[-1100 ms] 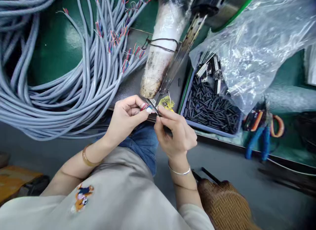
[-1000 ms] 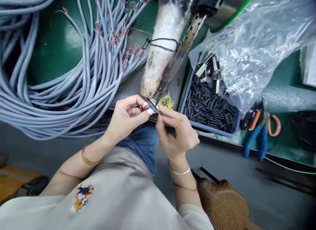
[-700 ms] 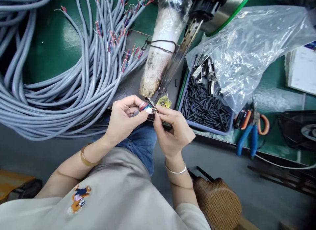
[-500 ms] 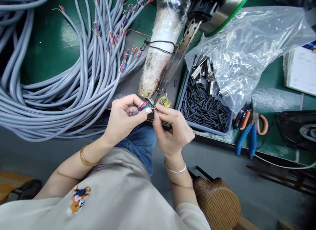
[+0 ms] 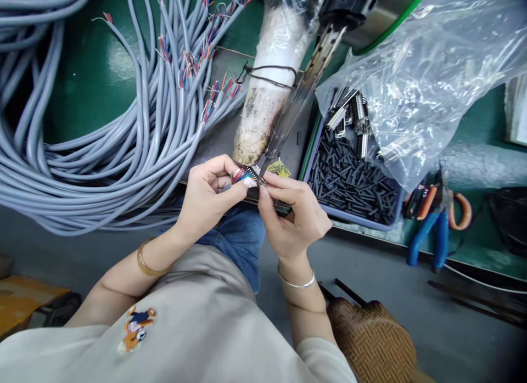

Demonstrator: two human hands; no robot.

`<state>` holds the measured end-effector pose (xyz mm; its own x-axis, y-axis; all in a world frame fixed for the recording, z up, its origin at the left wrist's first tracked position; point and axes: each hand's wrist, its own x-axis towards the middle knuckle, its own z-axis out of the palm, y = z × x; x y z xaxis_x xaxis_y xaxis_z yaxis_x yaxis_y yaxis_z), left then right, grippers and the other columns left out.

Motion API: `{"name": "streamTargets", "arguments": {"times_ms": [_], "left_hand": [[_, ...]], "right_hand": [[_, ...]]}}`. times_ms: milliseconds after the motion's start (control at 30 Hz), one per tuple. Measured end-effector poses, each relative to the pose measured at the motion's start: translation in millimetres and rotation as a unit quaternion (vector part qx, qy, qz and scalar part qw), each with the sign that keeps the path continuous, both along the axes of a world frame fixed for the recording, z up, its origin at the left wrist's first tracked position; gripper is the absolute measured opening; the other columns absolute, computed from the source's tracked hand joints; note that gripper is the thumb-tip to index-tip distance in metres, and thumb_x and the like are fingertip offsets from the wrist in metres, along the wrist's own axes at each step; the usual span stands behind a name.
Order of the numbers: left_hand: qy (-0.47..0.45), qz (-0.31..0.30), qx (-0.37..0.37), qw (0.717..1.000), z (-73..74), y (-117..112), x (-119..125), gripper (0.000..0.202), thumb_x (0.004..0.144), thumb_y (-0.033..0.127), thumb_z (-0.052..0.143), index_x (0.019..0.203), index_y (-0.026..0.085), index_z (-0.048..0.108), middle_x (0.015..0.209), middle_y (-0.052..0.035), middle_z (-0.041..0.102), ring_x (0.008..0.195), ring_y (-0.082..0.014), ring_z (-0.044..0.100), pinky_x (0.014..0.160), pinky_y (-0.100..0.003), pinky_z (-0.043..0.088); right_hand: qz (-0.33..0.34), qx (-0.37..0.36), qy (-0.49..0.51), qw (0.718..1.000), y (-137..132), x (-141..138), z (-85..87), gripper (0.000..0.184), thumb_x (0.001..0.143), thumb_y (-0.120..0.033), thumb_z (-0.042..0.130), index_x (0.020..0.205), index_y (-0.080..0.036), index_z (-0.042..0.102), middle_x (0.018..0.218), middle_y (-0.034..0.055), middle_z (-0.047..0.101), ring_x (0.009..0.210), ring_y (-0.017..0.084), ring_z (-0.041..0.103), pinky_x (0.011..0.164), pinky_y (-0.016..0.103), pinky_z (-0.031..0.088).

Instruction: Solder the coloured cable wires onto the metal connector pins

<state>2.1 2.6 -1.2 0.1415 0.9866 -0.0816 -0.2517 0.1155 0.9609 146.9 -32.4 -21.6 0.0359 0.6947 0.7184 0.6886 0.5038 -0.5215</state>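
Observation:
My left hand (image 5: 208, 199) is closed around the stripped end of a grey cable, its coloured wires (image 5: 239, 176) fanning out past my thumb. My right hand (image 5: 294, 215) pinches a small metal connector (image 5: 256, 174) pressed against those wire ends. Both hands meet at the bench's front edge, just under the tip of a wrapped white soldering tool (image 5: 269, 89) that slants down toward them. A small yellow scrap (image 5: 282, 169) lies right behind my fingers.
A big bundle of grey cables (image 5: 102, 136) with stripped coloured ends covers the green bench on the left. A blue tray (image 5: 325, 207) of black tubing pieces and connectors sits at right under a clear plastic bag (image 5: 424, 70). Blue and orange pliers (image 5: 436, 224) lie farther right. A woven stool (image 5: 374, 333) stands below.
My hands stay together on the wires and connector with only small finger shifts. The view swung left and then back to the right.

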Motion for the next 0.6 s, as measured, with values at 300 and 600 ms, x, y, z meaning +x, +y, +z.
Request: {"name": "streamTargets", "arguments": {"times_ms": [300, 600], "left_hand": [[0.032, 0.017, 0.015, 0.999, 5.1, -2, 1, 0.020, 0.073, 0.014, 0.079, 0.068, 0.016, 0.060, 0.063, 0.0052, 0.057, 0.052, -0.0024, 0.044, 0.048, -0.013, 0.037], [0.037, -0.017, -0.033, 0.999, 3.8, -2, 0, 0.025, 0.068, 0.021, 0.081, 0.064, 0.016, 0.058, 0.062, 0.0033, 0.058, 0.052, -0.0040, 0.045, 0.048, -0.015, 0.037]], "right_hand": [[-0.006, -0.004, -0.018, 1.000, -2, 0, 8.8, 0.019, 0.086, -0.008, 0.075, 0.096, -0.022, 0.068, 0.104, 0.0023, 0.081, 0.090, 0.015, 0.078, 0.080, 0.027, 0.065], [-0.003, 0.016, -0.081, 0.997, -11, 4, 1.3, 0.016, 0.087, -0.013, 0.073, 0.095, -0.023, 0.064, 0.104, 0.0037, 0.082, 0.086, 0.016, 0.079, 0.074, 0.025, 0.065]]}}
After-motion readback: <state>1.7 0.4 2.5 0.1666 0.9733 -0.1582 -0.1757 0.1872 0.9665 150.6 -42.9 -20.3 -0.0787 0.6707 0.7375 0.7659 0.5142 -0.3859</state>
